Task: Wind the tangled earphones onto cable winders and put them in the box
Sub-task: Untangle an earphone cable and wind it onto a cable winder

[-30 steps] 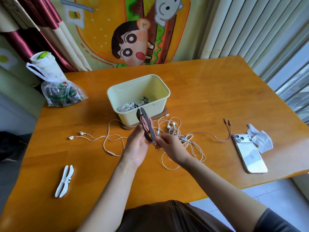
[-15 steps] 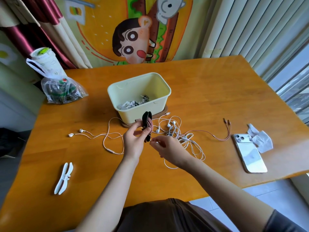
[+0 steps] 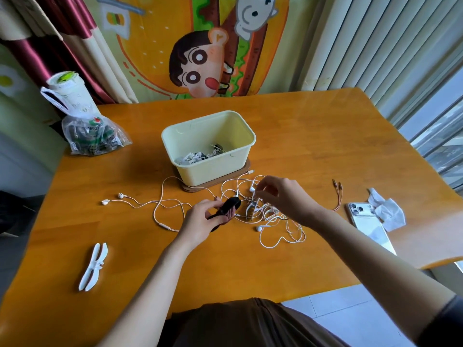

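My left hand (image 3: 200, 221) grips a black cable winder (image 3: 228, 209) wound with pinkish cable, low over the table. My right hand (image 3: 280, 196) hovers over the tangle of white earphones (image 3: 270, 216), its fingertips pinching a white cable there. A white winder (image 3: 251, 207) lies in the tangle. A pale yellow box (image 3: 213, 169) stands on a brown mat behind the hands, with wound earphones inside. One white earphone pair (image 3: 120, 197) trails to the left. A spare white winder (image 3: 93, 266) lies at the front left.
A white phone (image 3: 368, 221) and a crumpled tissue (image 3: 387, 211) lie at the right. An orange-pink cable (image 3: 338, 194) lies beside them. A plastic bag with a cup (image 3: 85, 128) stands at the back left corner. The table edge runs close in front of me.
My left hand has lowered the black winder from upright to a tilt near the table. My right hand let go of it and moved right over the white tangle.
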A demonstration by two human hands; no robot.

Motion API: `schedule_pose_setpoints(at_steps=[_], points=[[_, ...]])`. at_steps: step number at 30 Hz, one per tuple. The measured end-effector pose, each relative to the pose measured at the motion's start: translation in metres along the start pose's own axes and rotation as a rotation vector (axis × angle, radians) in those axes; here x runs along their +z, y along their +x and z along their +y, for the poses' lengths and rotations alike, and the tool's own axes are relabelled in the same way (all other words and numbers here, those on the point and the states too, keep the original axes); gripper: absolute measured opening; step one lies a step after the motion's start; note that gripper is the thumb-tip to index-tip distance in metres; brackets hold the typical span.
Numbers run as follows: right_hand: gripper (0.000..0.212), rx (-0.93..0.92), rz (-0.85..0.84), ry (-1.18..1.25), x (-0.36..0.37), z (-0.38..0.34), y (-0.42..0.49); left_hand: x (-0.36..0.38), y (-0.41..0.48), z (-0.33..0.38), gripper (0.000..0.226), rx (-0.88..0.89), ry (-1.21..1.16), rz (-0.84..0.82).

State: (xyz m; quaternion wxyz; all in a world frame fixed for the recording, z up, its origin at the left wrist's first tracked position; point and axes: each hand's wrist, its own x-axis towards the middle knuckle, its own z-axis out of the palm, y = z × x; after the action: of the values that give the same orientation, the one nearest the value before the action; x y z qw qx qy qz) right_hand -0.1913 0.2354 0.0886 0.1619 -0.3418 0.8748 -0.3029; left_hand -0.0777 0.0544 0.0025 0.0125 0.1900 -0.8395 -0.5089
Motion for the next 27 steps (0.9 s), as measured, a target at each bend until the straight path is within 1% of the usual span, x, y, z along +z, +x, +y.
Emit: schedule_pose_setpoints(at_steps=[2, 4, 7, 9, 11, 12, 13, 16, 19, 23, 25, 27], points=[[0.010, -0.026, 0.004, 0.007, -0.003, 0.000, 0.003, 0.001, -0.003, 0.003, 0.034, -0.003, -0.044, -0.080], [0.010, -0.031, 0.018, 0.021, -0.005, 0.002, 0.007, -0.001, -0.005, 0.010, 0.032, -0.013, -0.138, -0.172], [0.006, -0.022, 0.069, 0.082, -0.006, 0.006, 0.011, -0.005, -0.009, 0.018, 0.031, -0.011, -0.403, -0.289], [0.004, -0.013, 0.109, 0.138, -0.004, 0.008, 0.014, -0.005, -0.010, 0.021, 0.037, 0.010, -0.560, -0.325], [0.005, -0.005, 0.128, 0.220, 0.002, 0.007, 0.015, -0.003, -0.011, 0.025, 0.052, 0.014, -0.708, -0.339], [0.005, -0.004, 0.125, 0.276, 0.006, 0.006, 0.015, -0.002, -0.010, 0.027, 0.058, 0.011, -0.781, -0.335], [0.006, -0.002, 0.117, 0.337, 0.010, 0.003, 0.014, -0.002, -0.009, 0.029, 0.059, 0.017, -0.849, -0.328], [0.013, 0.005, 0.097, 0.504, 0.021, -0.006, 0.010, -0.002, -0.007, 0.034, 0.053, 0.078, -0.987, -0.294], [0.014, 0.049, 0.070, 0.648, 0.035, -0.017, 0.007, -0.003, -0.006, 0.040, 0.051, 0.118, -1.064, -0.235], [0.017, 0.161, 0.017, 0.838, 0.050, -0.029, 0.001, -0.004, -0.003, 0.042, 0.060, 0.124, -1.170, -0.149], [0.015, 0.191, 0.000, 0.877, 0.056, -0.032, -0.002, -0.004, 0.001, 0.041, 0.061, 0.118, -1.214, -0.112], [0.014, 0.206, -0.001, 0.857, 0.061, -0.033, -0.004, -0.004, 0.003, 0.043, 0.066, 0.097, -1.285, -0.066]])
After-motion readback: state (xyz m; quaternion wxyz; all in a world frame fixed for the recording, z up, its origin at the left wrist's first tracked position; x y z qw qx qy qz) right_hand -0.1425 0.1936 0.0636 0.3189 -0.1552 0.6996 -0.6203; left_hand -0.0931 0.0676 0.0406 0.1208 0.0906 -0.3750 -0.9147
